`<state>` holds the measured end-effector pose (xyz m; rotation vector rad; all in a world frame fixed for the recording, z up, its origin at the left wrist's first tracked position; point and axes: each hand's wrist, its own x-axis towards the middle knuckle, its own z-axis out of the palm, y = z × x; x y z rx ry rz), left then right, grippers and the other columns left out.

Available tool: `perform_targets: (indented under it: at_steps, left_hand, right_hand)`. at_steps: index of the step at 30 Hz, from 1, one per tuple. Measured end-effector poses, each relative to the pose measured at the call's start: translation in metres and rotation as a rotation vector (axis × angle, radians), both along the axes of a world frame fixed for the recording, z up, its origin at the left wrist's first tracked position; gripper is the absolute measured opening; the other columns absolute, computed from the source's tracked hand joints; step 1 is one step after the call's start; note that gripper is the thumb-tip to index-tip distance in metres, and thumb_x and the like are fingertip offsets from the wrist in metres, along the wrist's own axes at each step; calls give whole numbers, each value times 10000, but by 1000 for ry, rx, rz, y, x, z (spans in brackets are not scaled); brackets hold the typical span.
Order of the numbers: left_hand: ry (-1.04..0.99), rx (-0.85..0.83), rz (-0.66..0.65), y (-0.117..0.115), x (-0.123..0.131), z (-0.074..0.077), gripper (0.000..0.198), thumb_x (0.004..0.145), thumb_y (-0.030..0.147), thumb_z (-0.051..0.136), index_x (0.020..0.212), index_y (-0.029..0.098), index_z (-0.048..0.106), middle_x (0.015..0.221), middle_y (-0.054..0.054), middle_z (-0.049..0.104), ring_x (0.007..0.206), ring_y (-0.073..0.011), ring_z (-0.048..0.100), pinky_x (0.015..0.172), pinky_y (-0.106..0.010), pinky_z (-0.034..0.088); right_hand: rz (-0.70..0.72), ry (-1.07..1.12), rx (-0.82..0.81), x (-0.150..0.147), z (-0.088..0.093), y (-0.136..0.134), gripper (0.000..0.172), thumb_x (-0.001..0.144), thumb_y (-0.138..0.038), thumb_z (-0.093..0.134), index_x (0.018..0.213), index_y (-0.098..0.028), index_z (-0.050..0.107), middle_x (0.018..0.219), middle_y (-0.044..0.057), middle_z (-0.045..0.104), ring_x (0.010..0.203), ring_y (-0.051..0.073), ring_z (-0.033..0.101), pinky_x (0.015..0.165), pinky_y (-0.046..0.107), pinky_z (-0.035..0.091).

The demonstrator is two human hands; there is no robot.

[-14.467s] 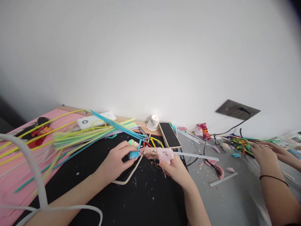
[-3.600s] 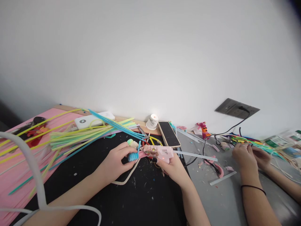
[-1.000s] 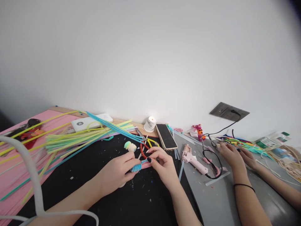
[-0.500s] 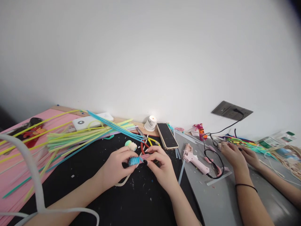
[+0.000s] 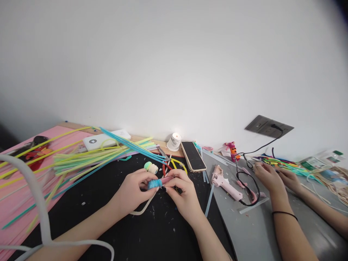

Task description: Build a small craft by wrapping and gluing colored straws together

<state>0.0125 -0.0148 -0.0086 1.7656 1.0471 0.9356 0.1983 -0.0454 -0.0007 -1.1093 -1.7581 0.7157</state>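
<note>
Over the black mat (image 5: 152, 235), both my hands meet on one small piece. My left hand (image 5: 133, 192) pinches a blue coiled pipe-cleaner piece (image 5: 153, 184) from the left. My right hand (image 5: 181, 192) grips its pink end (image 5: 166, 179) from the right, fingers curled tight. A small green and cream coil (image 5: 150, 167) lies just behind them. A pale cream strip (image 5: 143, 209) curves out from under my left hand. The pink glue gun (image 5: 225, 181) lies on the grey mat to the right, held by no one.
A fan of yellow, green and blue sticks (image 5: 103, 152) covers the left. A lit candle (image 5: 174, 140), a phone (image 5: 193, 156), a white power bank (image 5: 104, 138) and pliers (image 5: 167, 163) line the wall. Another person's hands (image 5: 270, 177) work at coloured pipe cleaners (image 5: 282, 164) on the right. A thick white cable (image 5: 38, 203) loops near left.
The glue gun, earlier held in my right hand against the blue piece, now lies on the grey mat. Over the last second my right hand closed in on the piece's pink end.
</note>
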Motion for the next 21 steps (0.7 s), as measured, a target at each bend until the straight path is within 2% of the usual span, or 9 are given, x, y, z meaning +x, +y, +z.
perform_targets:
  at_steps: [4, 10, 21]
  left_hand:
    - [-49, -83, 22, 0, 2, -2, 135, 745, 256, 656, 834, 162, 696, 803, -19, 602, 685, -161, 634, 602, -240, 539]
    - [-194, -312, 15, 2, 3, -6, 198, 706, 274, 717, 853, 148, 675, 799, -62, 719, 756, -218, 674, 709, -303, 533]
    - [-390, -570, -20, 2, 0, -2, 259, 677, 326, 780, 851, 143, 723, 726, -20, 695, 719, -176, 653, 742, -305, 547]
  right_hand:
    - [-11, 9, 18, 0, -2, 2, 176, 791, -51, 624, 743, -209, 687, 995, 63, 587, 977, 208, 613, 901, 379, 496]
    - [-27, 24, 55, -2, -4, 3, 182, 790, -44, 621, 764, -205, 702, 979, 65, 582, 952, 203, 622, 884, 370, 507]
    - [-44, -36, 156, -5, -4, 3, 192, 809, -65, 615, 780, -233, 704, 959, 53, 597, 927, 197, 620, 849, 363, 520]
